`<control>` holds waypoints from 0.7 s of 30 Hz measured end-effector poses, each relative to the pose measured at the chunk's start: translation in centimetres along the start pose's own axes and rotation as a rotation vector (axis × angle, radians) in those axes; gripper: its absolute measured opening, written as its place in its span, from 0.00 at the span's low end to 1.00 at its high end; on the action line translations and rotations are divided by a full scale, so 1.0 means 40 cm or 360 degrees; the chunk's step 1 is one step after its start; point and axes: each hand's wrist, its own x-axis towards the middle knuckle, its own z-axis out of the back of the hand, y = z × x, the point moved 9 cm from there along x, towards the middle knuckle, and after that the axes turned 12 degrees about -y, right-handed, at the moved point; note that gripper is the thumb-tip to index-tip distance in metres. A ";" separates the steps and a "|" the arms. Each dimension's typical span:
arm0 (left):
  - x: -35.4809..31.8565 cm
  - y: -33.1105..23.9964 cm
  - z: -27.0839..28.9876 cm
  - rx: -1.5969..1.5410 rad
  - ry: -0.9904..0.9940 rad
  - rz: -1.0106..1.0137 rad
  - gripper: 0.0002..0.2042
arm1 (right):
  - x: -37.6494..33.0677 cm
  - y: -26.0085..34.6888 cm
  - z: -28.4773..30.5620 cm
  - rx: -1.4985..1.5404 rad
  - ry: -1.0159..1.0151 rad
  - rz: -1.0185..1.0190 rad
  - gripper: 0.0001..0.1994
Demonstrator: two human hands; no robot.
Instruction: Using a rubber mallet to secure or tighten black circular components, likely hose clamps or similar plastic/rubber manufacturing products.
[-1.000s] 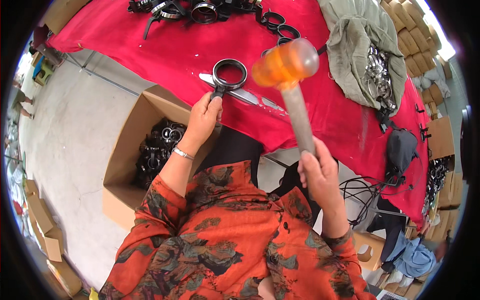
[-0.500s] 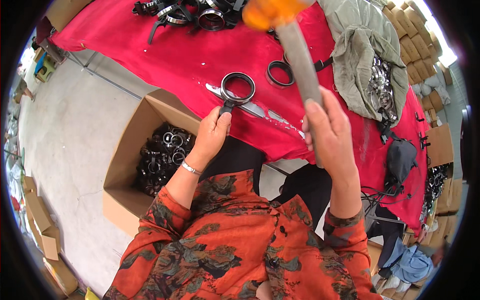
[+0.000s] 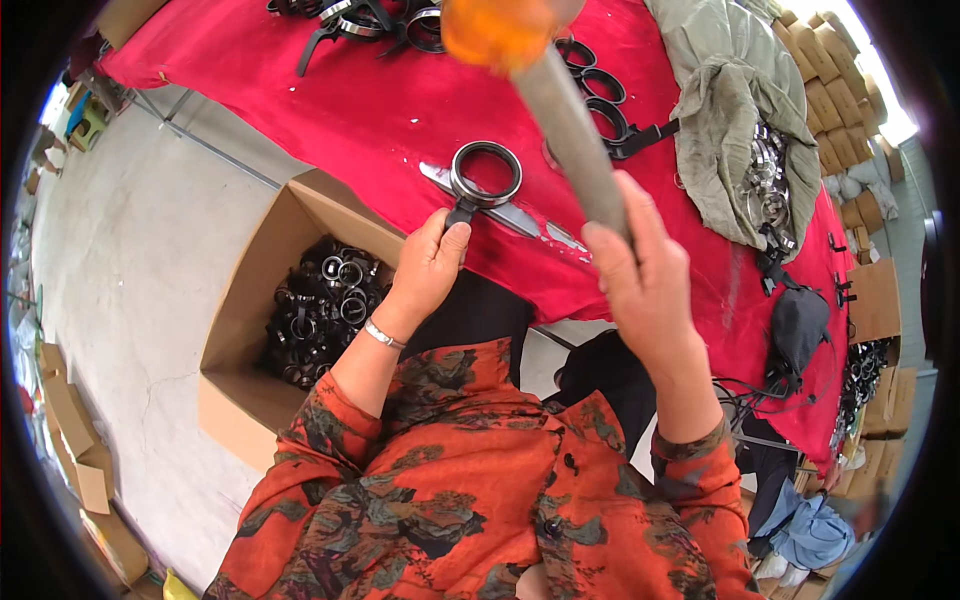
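the left hand, near the middle of the frame, is closed in a pinch, thumb against fingers, on the black tab of a black-and-silver ring. the ring sits at the centre of the upper half, over a pale grey strip that runs slantwise on the red-covered tabletop; whether the ring touches the strip i cannot tell. the right hand, right of centre, is wrapped round the grey handle of a mallet, which slants up and left. its orange head is blurred and cut off by the upper edge of the frame. just beyond the handle, at upper right of centre, lie black rings, and more rings form a pile along the upper edge. an olive sack at upper right spills silvery metal pieces, with a black pouch below it. left of centre, an open cardboard box holds a heap of black and silver parts.
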 end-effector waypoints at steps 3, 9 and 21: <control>0.017 0.011 -0.009 -0.0017 0.0017 0.0043 0.18 | -0.001 -0.059 -0.041 -0.0343 0.0213 0.0127 0.20; 0.012 0.003 0.012 0.0095 -0.0033 0.0005 0.18 | -0.008 0.084 0.008 -0.0031 0.0203 0.0286 0.22; 0.019 0.024 -0.014 -0.0048 0.0059 0.0085 0.17 | -0.132 0.007 0.084 0.0080 0.0075 -0.0056 0.24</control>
